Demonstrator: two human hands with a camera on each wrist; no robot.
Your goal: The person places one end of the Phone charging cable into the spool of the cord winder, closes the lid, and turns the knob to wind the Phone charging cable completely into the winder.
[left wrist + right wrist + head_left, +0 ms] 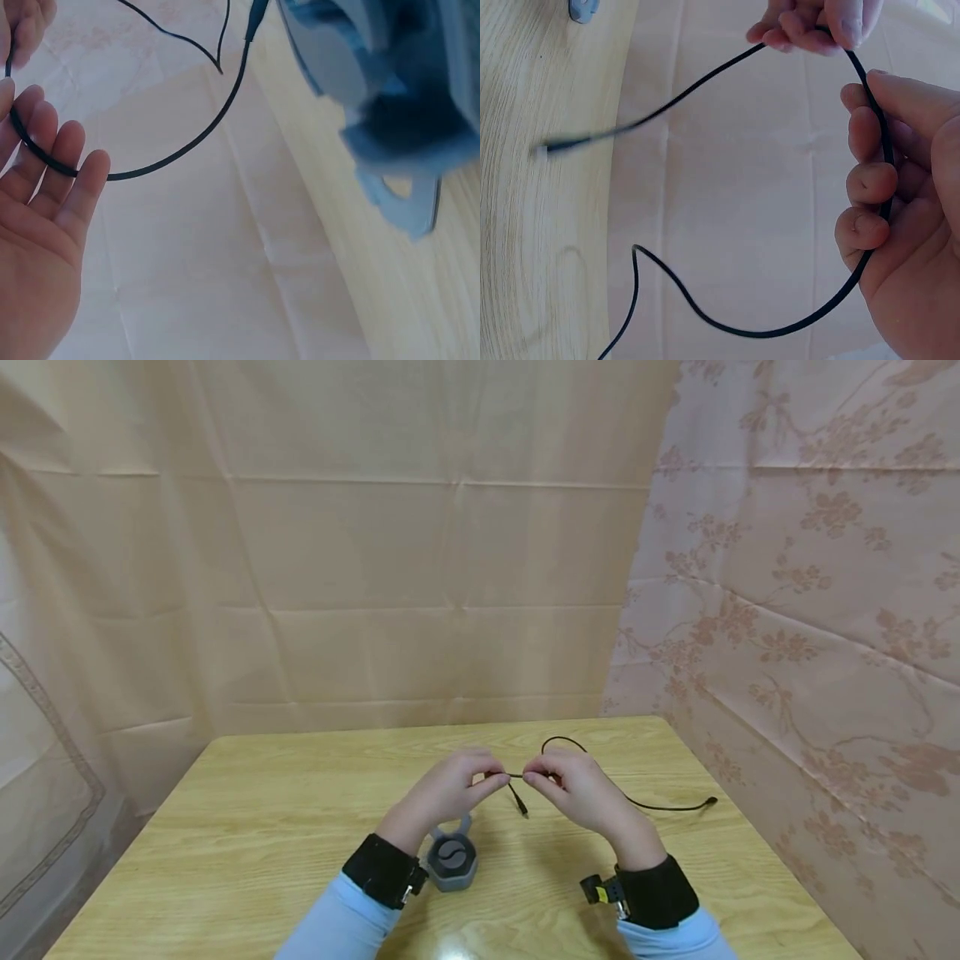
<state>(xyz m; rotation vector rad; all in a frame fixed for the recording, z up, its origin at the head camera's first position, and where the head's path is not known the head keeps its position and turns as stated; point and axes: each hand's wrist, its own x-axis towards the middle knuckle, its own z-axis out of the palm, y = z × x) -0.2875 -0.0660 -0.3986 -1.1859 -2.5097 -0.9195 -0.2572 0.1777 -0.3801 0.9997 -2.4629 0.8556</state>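
A thin black cable point(660, 808) runs through both hands above the table. My left hand point(459, 783) pinches it between thumb and fingers, and a short end with a plug point(521, 808) hangs down beside that hand. Close by on the right, my right hand point(576, 785) grips the same cable; its curled fingers point(871, 184) show in the right wrist view. Between the hands a short stretch of cable spans the gap. From the right hand the cable loops up behind and trails to another plug point(710, 801) over the table's right side.
A grey hexagonal object point(452, 860) with two upright prongs stands on the wooden table point(300, 827), beside the left wrist. Beige cloth point(337, 568) hangs behind the table, and flowered cloth point(810, 610) hangs along the right side.
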